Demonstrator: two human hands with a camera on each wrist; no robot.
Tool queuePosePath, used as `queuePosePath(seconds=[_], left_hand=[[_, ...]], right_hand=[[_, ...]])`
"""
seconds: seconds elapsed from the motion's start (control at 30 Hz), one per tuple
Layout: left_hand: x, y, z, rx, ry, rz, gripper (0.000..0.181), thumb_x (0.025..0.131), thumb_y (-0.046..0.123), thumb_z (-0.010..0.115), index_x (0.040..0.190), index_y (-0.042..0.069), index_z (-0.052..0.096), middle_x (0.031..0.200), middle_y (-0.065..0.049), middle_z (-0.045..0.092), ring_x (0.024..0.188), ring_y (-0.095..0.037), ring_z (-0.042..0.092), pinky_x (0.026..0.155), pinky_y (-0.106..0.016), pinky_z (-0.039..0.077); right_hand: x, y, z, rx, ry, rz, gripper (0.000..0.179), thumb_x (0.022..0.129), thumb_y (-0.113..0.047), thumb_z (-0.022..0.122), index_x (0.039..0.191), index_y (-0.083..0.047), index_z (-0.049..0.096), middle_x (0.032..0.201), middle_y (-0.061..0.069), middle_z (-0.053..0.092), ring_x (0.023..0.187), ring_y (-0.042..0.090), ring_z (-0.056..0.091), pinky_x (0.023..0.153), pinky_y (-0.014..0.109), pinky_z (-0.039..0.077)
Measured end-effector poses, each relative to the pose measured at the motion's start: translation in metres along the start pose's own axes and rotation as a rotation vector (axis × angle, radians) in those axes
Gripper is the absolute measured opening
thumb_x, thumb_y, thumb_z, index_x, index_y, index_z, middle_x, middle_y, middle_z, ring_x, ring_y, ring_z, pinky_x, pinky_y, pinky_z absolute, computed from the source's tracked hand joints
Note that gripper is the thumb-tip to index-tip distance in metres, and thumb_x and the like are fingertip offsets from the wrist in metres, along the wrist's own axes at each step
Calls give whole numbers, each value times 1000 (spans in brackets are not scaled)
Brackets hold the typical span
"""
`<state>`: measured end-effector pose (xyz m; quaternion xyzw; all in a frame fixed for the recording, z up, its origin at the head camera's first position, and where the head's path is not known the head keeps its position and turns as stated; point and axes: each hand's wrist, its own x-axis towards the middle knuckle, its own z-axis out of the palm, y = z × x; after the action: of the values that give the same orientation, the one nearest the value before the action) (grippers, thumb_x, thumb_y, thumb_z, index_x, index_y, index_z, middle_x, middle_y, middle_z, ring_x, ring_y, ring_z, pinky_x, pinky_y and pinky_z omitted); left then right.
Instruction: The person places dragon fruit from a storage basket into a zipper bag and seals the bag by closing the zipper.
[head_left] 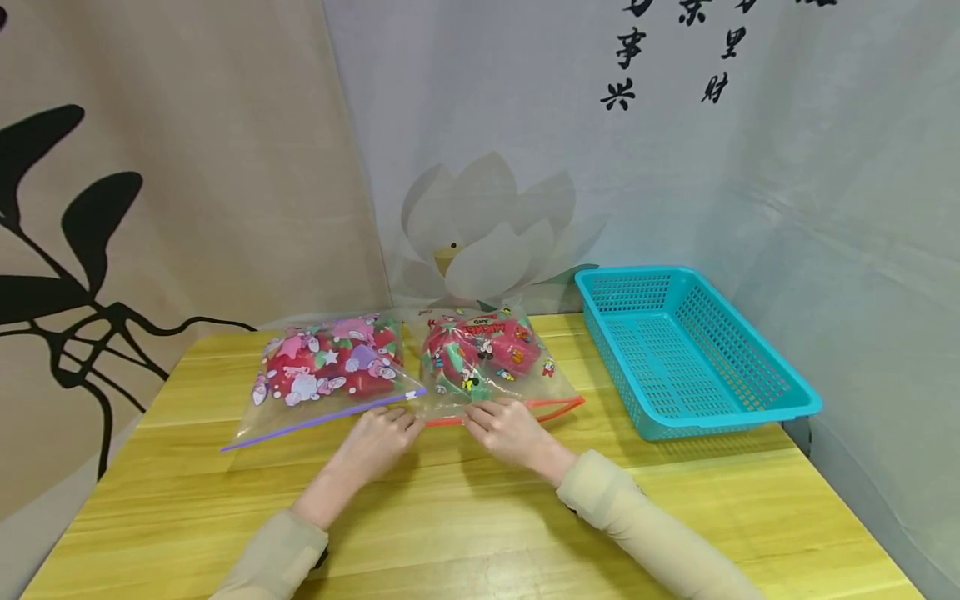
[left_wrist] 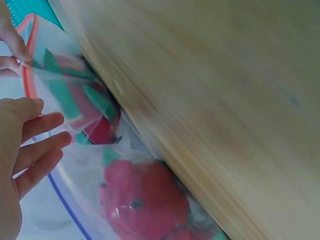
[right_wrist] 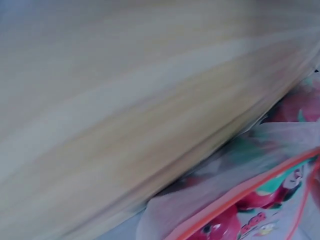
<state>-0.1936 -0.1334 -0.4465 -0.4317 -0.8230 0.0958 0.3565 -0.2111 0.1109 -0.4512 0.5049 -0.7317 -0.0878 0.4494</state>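
Two clear printed zip bags lie side by side on the wooden table, both filled with red and green things. The right zip bag (head_left: 487, 354) has a red zip strip (head_left: 558, 407), its mouth gaping in a loop at the right end. My right hand (head_left: 513, 432) pinches this strip near its middle; the left wrist view shows those fingertips (left_wrist: 22, 52) on the edge. At the strip's left end is my left hand (head_left: 378, 437), its fingers (left_wrist: 47, 145) loosely extended beside the bag. The left zip bag (head_left: 330, 367) has a purple strip (head_left: 322, 419).
A turquoise plastic basket (head_left: 690, 350) stands at the table's back right. Behind the table (head_left: 450, 533) hangs a pale curtain (head_left: 517, 125) with a flower print and dark writing.
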Motion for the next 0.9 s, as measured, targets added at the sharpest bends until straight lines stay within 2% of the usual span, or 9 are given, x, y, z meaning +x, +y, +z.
queuePosePath(seconds=[0.13, 0.37, 0.47, 0.57, 0.73, 0.8, 0.9], left_hand=[[3, 3, 0, -9, 21, 23, 24, 69, 6, 77, 91, 9, 67, 83, -6, 74, 73, -18, 71, 62, -27, 58], [6, 5, 0, -2, 42, 21, 25, 69, 6, 76, 92, 9, 66, 85, -7, 75, 76, -20, 73, 65, -29, 59], [6, 5, 1, -13, 60, 21, 19, 71, 5, 71, 89, 8, 65, 84, -7, 74, 76, -20, 72, 65, -30, 59], [5, 3, 1, -25, 79, 14, 9, 78, 4, 61, 86, 8, 64, 83, -7, 74, 75, -21, 72, 64, -30, 59], [-4, -4, 1, -26, 97, -34, 22, 87, 7, 43, 85, 7, 66, 85, -7, 75, 73, -21, 72, 59, -31, 58], [-7, -7, 0, -25, 100, -38, 24, 87, 7, 42, 85, 6, 66, 85, -8, 75, 73, -21, 73, 59, -32, 59], [-7, -8, 0, -14, 106, -11, 23, 88, 6, 43, 86, 6, 65, 85, -8, 75, 74, -22, 73, 61, -31, 59]], right_hand=[[-9, 6, 0, -6, 82, -42, 23, 90, -8, 52, 86, -11, 74, 87, 2, 75, 77, 13, 72, 67, 26, 59], [-16, 12, -1, -61, 136, -45, 24, 90, -8, 51, 84, -12, 74, 87, 3, 76, 75, 13, 73, 65, 24, 59], [-18, 13, -1, -74, 131, -26, 19, 86, -11, 56, 84, -12, 75, 87, 3, 76, 76, 13, 73, 65, 25, 59], [-23, 15, -3, -89, 100, -3, 19, 85, -12, 57, 86, -12, 75, 88, 4, 76, 77, 15, 73, 66, 25, 59], [-43, 27, -8, -102, 88, 88, 29, 90, -11, 47, 83, -10, 75, 83, 5, 76, 75, 16, 72, 63, 28, 59], [-52, 32, -11, -100, 91, 113, 33, 93, -10, 44, 83, -9, 75, 82, 5, 76, 73, 17, 72, 62, 29, 59], [-60, 37, -13, -103, 84, 107, 37, 97, -10, 40, 85, -7, 75, 83, 6, 76, 74, 17, 72, 62, 29, 59]])
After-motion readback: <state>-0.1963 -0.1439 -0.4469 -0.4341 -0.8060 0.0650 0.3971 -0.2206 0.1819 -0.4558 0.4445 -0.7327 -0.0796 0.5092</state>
